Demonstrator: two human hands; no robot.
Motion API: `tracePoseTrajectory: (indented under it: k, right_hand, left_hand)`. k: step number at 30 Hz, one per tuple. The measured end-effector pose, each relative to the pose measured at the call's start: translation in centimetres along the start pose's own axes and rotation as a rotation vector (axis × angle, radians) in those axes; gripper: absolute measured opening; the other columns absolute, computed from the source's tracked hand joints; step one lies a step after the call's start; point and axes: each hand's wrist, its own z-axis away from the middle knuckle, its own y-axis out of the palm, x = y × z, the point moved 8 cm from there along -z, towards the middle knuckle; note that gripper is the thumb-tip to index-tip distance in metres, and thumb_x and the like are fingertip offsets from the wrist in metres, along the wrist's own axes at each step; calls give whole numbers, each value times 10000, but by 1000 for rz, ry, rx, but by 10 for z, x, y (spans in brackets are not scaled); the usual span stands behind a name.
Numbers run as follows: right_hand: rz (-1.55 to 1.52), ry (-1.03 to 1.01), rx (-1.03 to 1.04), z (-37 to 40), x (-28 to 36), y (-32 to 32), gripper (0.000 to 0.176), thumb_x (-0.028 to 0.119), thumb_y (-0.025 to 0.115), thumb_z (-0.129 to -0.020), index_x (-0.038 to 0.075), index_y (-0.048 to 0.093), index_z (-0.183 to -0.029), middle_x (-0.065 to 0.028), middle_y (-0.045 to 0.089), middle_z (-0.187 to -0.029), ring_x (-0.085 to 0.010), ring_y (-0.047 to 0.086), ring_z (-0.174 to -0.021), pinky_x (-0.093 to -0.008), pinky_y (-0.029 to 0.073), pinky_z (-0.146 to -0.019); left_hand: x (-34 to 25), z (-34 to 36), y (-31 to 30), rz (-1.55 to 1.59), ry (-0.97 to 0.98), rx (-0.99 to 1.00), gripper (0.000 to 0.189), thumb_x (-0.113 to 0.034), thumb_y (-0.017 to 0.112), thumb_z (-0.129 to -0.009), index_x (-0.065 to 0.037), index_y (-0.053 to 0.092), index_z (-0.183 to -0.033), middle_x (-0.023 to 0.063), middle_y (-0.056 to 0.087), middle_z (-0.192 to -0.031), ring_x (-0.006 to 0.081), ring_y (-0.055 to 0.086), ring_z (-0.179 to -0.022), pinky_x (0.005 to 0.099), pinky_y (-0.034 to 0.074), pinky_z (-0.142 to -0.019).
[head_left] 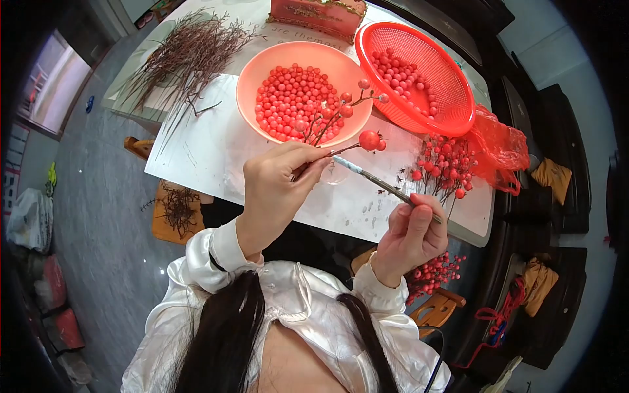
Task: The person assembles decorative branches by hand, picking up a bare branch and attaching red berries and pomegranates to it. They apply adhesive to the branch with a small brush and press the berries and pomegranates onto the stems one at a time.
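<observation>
My left hand point(282, 187) pinches the stem of a branch with red berries point(346, 111), which reaches up over the near rim of a pink bowl point(246, 82) of loose red berries. My right hand point(414, 229) grips a thin brush-like tool point(386, 188). The tool's pale tip touches or nearly touches the branch stem beside my left fingertips. A larger red berry point(369, 139) sits on a side twig just above the tool. A red basket point(455, 72) with more loose berries stands beyond, on the right.
Dark bare twigs point(187, 59) lie on the table's left, a pink box point(318, 18) stands at the back. Finished-looking berry sprigs point(447, 164) and a red plastic bag point(501, 147) lie at the right. More twigs point(178, 211) rest on a stool at lower left.
</observation>
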Motion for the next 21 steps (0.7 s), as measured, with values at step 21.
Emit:
tracePoseTrajectory:
  k: [21]
  right_hand:
    - [459, 221, 240, -13, -46, 3, 88, 46, 567, -843, -21, 607, -882, -44, 581, -727, -66, 476, -547, -191, 366, -490]
  left_hand:
    - [13, -8, -48, 212, -120, -143, 149, 46, 568, -816, 69, 614, -956, 84, 624, -858, 103, 589, -677, 202, 479, -590]
